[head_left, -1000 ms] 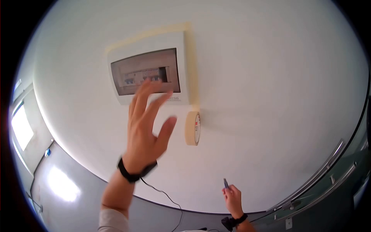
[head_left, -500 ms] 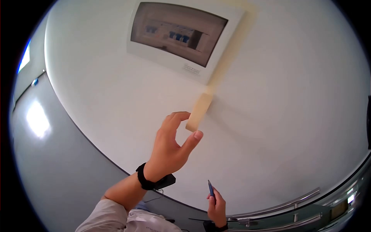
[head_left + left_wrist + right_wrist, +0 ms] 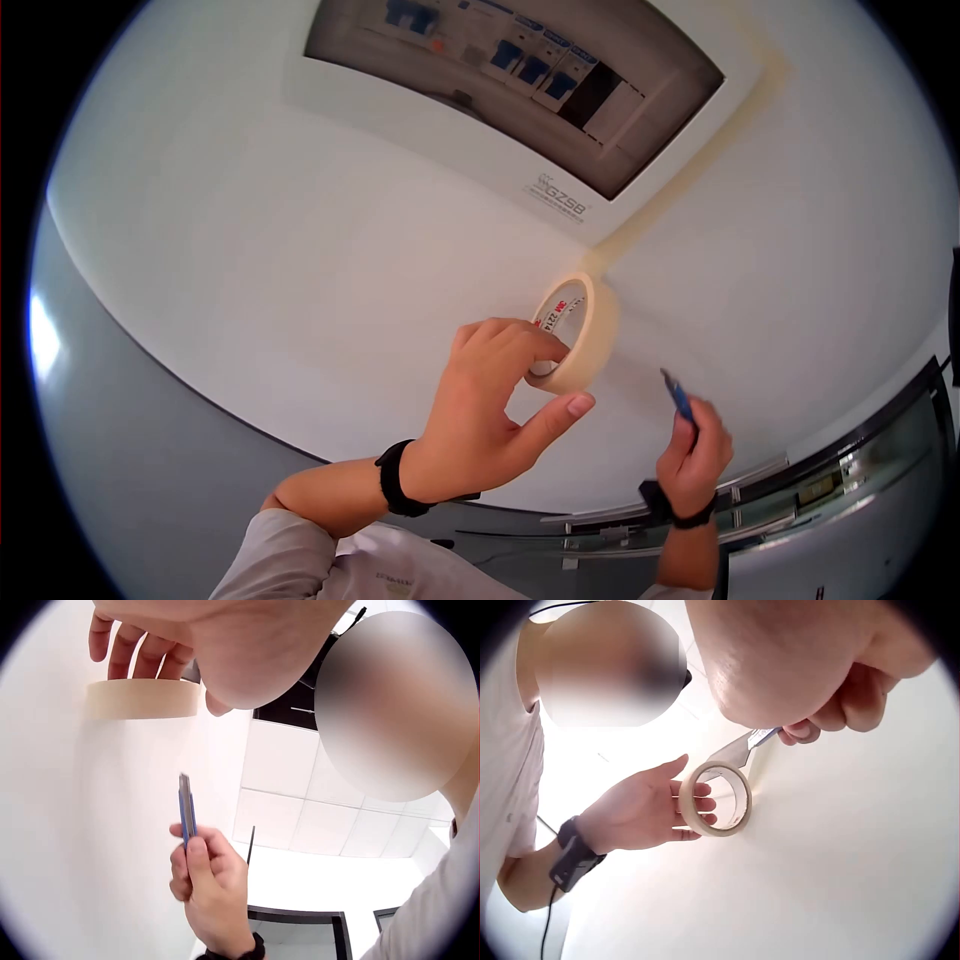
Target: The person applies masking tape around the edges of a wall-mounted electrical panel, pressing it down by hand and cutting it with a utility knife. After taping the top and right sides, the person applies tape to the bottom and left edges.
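In the head view a roll of cream masking tape [image 3: 602, 335] hangs at the lower end of a tape strip [image 3: 700, 170] that runs along the right edge of a white breaker box. My left hand [image 3: 485, 415] has its fingers hooked into the roll's ring; its thumb lies by the roll's lower rim. The right wrist view shows fingertips through the ring [image 3: 687, 810] and the thumb apart from it. To the lower right, my right hand [image 3: 698, 460] grips a blue utility knife [image 3: 681, 400], its tip pointing up. The left wrist view shows the knife [image 3: 187, 814] below the roll [image 3: 142, 699].
The breaker box [image 3: 625, 215] with its tinted window [image 3: 480, 90] is on the white wall [image 3: 250, 250], above the hands. Metal rails [image 3: 640, 532] and a dark-framed opening lie at the lower right. A cable [image 3: 547, 922] hangs from the left wrist's camera.
The left hand has moved from in front of the box to the roll, and its fingers have entered the ring. The roll has turned. The right hand with the knife has come up nearer the roll.
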Motion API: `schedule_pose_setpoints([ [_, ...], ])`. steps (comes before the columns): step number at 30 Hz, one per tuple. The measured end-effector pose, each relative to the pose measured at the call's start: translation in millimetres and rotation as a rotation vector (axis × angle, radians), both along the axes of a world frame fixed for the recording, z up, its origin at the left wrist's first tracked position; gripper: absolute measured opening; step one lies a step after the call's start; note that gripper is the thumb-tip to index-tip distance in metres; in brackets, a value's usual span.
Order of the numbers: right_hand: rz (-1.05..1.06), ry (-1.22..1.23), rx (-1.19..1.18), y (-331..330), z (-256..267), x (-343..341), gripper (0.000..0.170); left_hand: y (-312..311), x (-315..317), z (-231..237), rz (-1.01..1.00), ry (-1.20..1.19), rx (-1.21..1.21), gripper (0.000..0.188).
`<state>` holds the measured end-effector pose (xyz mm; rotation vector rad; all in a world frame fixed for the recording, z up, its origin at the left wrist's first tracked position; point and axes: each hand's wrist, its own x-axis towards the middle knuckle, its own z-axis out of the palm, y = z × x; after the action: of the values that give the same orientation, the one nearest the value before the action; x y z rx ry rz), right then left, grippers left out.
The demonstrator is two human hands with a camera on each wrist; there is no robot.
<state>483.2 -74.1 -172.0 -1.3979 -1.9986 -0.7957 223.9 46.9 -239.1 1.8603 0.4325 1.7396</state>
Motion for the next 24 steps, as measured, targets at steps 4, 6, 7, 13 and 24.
schedule_pose_setpoints([
  [4, 0.042, -0.215, 0.145, 38.1, 31.3, -22.0, 0.015, 8.9, -0.6, -1.1, -0.085, 0.012, 0.013, 0.023],
  [6, 0.04, -0.281, 0.186, 53.3, 37.5, -25.9, 0.015, 11.8, -1.0, 0.5, -0.104, 0.002, 0.022, 0.021],
  [7, 0.073, -0.267, 0.165, 61.3, 39.1, -25.0, 0.018, 13.4, -0.3, 0.2, -0.119, 0.004, 0.019, 0.021],
  [13, 0.161, -0.269, 0.163, 93.3, 42.8, -25.3, 0.033, 14.3, 2.4, 4.0, -0.136, -0.02, 0.061, 0.019],
  [24, 0.28, -0.352, 0.319, 116.3, 45.2, -23.4, 0.037, 16.1, 7.2, 4.6, -0.149, -0.025, 0.074, 0.011],
])
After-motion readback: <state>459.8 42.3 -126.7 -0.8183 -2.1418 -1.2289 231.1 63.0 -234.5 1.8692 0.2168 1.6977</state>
